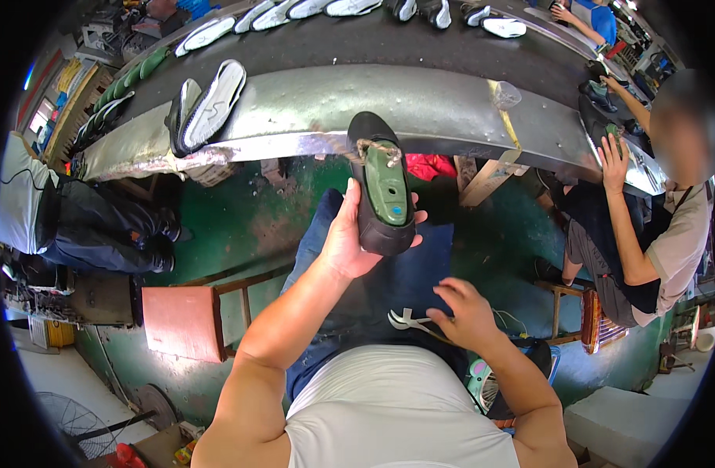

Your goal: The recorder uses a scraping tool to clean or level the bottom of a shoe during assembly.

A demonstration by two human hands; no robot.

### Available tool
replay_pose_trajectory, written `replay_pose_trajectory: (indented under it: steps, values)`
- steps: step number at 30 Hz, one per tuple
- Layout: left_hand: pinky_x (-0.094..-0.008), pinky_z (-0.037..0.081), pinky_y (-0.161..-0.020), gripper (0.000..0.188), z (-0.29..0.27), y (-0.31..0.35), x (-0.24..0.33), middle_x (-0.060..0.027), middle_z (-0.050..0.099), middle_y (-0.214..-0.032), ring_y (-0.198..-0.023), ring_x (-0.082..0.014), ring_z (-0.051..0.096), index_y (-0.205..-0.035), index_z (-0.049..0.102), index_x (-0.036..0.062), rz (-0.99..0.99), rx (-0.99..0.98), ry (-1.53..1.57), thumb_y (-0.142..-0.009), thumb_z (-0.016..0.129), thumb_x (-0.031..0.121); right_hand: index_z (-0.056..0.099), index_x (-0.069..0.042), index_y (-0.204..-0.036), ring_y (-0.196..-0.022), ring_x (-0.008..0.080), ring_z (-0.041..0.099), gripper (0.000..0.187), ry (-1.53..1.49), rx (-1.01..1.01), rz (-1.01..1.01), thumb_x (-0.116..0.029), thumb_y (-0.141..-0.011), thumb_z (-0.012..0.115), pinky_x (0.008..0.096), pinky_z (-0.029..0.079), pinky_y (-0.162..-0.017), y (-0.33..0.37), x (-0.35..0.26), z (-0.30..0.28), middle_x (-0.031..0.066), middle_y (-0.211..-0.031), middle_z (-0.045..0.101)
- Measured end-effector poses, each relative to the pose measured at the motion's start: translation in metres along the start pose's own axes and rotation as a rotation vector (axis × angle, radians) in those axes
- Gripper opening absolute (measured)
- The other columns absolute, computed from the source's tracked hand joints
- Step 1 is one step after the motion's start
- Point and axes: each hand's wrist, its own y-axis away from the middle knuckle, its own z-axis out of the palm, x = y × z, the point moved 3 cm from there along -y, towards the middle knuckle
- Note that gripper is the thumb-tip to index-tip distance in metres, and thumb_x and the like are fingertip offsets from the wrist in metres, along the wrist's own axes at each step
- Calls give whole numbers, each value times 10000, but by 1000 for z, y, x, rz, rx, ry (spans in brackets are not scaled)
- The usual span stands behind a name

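My left hand (pixel 350 230) grips a black shoe upper (pixel 385 236) from below, thumb on its left side and fingertips showing on its right. Inside the upper sits a green shoe last (pixel 387 187) with a hole and a blue dot. A piece of brown cord (pixel 379 147) lies across the last near the far end. Over my lap, my right hand (pixel 467 312) has its fingers apart and nothing visible in them. Just left of it, on my lap, is a white looped thing (pixel 407 320) whose kind I cannot make out.
A metal-edged bench (pixel 311 97) with a dark belt (pixel 311 51) runs ahead. White soles (pixel 217 101) rest on its edge, with several more farther back. A co-worker (pixel 685 234) sits at right; another person (pixel 84 222) is at left. A brown stool (pixel 184 324) stands left of me.
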Motion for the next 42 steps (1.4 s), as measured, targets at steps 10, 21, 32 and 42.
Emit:
replay_pose_trajectory:
  steps: [10,21,32,42]
  values:
    - [-488,462,-1054,750,13,-6,-8,-133,588,-1351,-1241,-331,576,-1418,480,107,85,85,49,-988,304,697,585,-24,-1297,-1076,367,595,561,-229,454,-360,-147,-795,801,434,522,-857,-107,-62,-54,173,-1266,546]
    - [-465,484,-1046,782,8,-14,-15,-159,583,-1354,-1226,-311,584,-1419,494,89,111,-45,24,-974,325,710,710,-33,-1081,-1021,334,596,465,-68,666,-670,-129,-660,881,425,550,-840,-109,-47,-37,102,-1104,605]
    - [-454,363,-1136,653,10,-48,13,-145,460,-1493,-1360,-272,465,-1526,313,38,141,38,-371,-1048,456,459,457,76,-1388,-979,299,683,611,-1808,276,148,-117,-835,630,391,558,-894,-189,24,-79,188,-1204,643]
    - [-447,472,-1048,452,-39,-67,56,-209,564,-1380,-1260,-318,573,-1409,470,-28,-64,78,-590,-1038,541,220,342,26,-1492,-1286,392,516,873,0,834,294,-296,-816,792,409,450,-1050,-438,235,-123,265,-1429,486]
